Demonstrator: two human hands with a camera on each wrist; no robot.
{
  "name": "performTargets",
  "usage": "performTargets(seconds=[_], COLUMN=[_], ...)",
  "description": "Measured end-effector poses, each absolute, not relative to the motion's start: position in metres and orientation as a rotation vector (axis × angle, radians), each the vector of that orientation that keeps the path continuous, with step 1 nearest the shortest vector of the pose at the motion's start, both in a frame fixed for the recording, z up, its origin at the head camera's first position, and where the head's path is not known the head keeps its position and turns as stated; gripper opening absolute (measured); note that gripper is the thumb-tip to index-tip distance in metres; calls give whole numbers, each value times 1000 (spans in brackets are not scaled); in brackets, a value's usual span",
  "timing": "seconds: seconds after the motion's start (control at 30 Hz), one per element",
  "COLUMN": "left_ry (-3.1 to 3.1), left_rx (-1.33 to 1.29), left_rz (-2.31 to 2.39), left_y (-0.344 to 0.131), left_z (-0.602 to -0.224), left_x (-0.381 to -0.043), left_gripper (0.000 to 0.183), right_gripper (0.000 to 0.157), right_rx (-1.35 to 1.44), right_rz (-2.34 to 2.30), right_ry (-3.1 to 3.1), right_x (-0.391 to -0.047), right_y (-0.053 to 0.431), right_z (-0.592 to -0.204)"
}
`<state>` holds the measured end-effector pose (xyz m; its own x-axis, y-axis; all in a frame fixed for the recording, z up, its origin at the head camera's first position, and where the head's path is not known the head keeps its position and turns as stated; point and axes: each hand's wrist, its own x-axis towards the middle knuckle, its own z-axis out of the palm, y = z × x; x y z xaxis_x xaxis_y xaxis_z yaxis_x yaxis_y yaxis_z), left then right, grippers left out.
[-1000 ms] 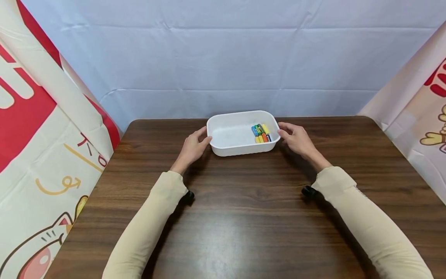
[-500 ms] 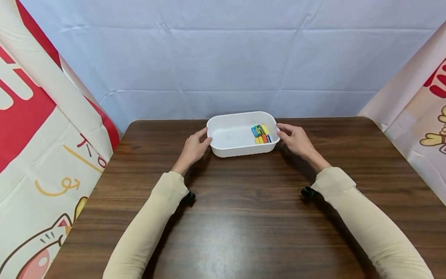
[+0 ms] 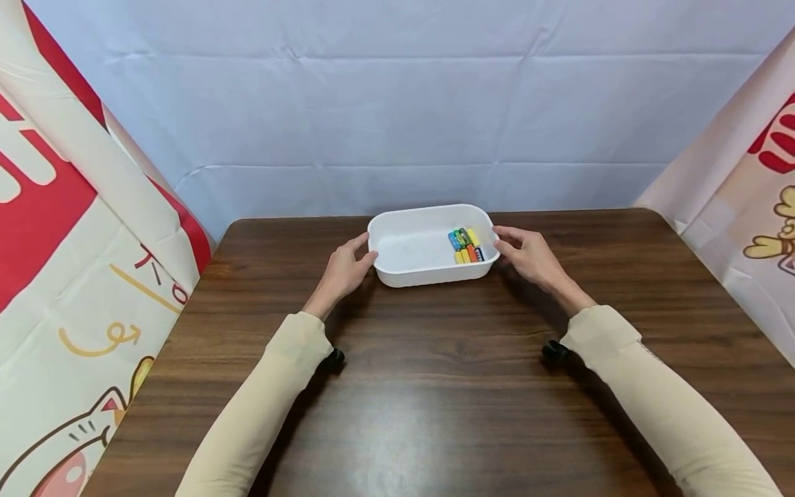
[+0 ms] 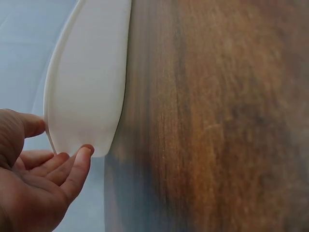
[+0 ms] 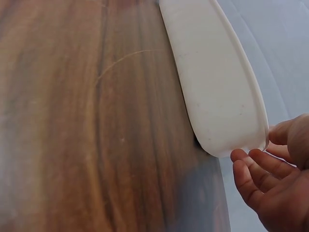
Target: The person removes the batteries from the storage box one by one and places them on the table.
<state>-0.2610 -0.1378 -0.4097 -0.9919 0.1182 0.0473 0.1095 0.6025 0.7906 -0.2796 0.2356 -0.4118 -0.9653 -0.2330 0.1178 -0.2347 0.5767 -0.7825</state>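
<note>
A white plastic tray [image 3: 428,277] with rounded corners sits near the table's far edge. Small colourful batteries [image 3: 467,246] lie side by side in two rows at its right end. My left hand [image 3: 344,270] grips the tray's left end. In the left wrist view, that thumb is at the rim and the fingers [image 4: 79,169] curl against the end wall. At the opposite end my right hand [image 3: 531,257] holds the tray the same way, its fingertips [image 5: 238,155] against the outer wall in the right wrist view.
The dark wooden table [image 3: 428,359] stretches from the tray toward me. A pale cloth backdrop [image 3: 397,110] hangs behind its far edge. Printed cloths hang at the left [image 3: 56,276] and right. Black wrist devices [image 3: 555,352] show under both sleeves.
The tray and both hands sit slightly lower in the head view, along with the table edge and backdrop. Both hands keep their hold, and the batteries lie as before.
</note>
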Motion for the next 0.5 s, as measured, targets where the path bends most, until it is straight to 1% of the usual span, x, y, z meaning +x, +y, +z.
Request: performTargets(seconds=[0.5], left_ry=[2780], left_rx=[245], left_rz=[1282], left_y=[-136], left_z=[-401], left_x=[-247], left_gripper=[61], right_gripper=[48], right_rx=[426], right_rz=[1341], right_ry=[-2796], right_x=[-254], right_y=[241], right_z=[-407])
